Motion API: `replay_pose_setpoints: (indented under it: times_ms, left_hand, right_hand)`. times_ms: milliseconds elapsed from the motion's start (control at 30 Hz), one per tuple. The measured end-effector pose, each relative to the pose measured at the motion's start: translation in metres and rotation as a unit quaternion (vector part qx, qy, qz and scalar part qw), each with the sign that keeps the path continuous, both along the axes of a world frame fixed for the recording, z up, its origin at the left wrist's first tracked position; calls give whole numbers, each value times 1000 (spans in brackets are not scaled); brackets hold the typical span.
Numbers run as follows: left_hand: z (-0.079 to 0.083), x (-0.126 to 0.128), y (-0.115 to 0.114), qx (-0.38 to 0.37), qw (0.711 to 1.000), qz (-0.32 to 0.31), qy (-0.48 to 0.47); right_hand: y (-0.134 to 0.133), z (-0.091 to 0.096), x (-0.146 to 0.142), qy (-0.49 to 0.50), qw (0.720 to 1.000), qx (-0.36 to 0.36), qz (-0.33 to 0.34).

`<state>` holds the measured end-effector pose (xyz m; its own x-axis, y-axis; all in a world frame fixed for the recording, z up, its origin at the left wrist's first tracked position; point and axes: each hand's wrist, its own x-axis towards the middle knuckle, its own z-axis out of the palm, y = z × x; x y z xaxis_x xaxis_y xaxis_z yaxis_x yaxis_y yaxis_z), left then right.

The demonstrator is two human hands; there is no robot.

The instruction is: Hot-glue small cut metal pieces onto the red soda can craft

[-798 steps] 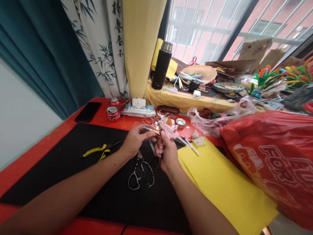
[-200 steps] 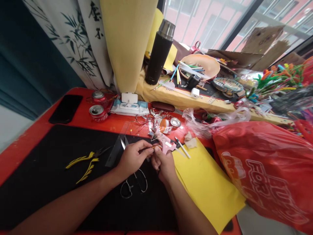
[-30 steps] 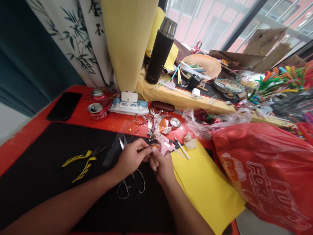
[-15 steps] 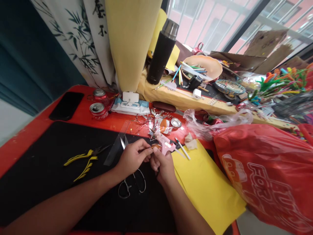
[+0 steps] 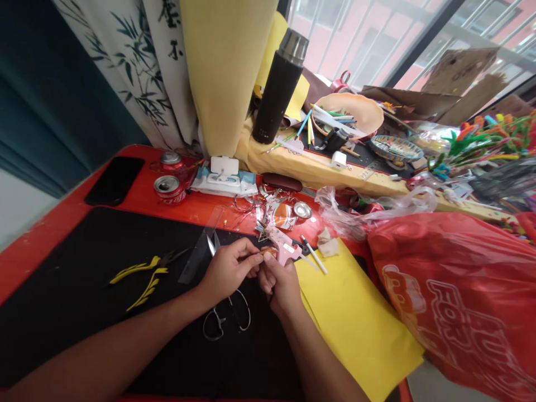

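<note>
Pinching at the nozzle of a pink hot glue gun (image 5: 282,250), both hands work close together just above the black mat (image 5: 84,318), in the one head-worn view. The gun sits near the far edge of the mat, tilted, with its tip pointing toward the left hand (image 5: 228,268). The left fingers (image 5: 248,258) are closed in a tight pinch on a small tan piece (image 5: 268,252) at the tip; what it is exactly is too small to tell. The right hand (image 5: 280,286) grasps the gun from below, its right fingers (image 5: 268,277) curled firmly around the pink body. The work in hand looks like fine fingertip work at the nozzle, and it calls for a steady pinch. Below the hands lie black-handled scissors (image 5: 226,317), with a clear plastic ruler (image 5: 200,254) just beside the left hand and yellow-handled pliers (image 5: 138,282) further left on the mat. To the right, a sheet of yellow card (image 5: 355,321) lies with a white stick (image 5: 313,254) at its edge. Beyond the gun, scraps of cut can metal (image 5: 278,213) and two Coca-Cola cans (image 5: 167,188) sit on the red table (image 5: 205,209).
</note>
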<state>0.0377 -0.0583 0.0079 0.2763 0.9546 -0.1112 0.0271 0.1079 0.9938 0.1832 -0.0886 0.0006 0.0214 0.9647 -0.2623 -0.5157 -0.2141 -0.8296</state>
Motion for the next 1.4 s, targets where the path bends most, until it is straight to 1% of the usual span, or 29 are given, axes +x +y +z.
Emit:
replay_pose_setpoints:
  times_ms: [567, 1400]
  left_hand:
    - [1, 0, 1, -2, 1000, -14, -2]
    - [-2, 1, 3, 7, 1000, -16, -11]
  right_hand:
    - [0, -1, 0, 8, 1000, -2, -4]
    - [1, -1, 1, -5, 1000, 0, 4]
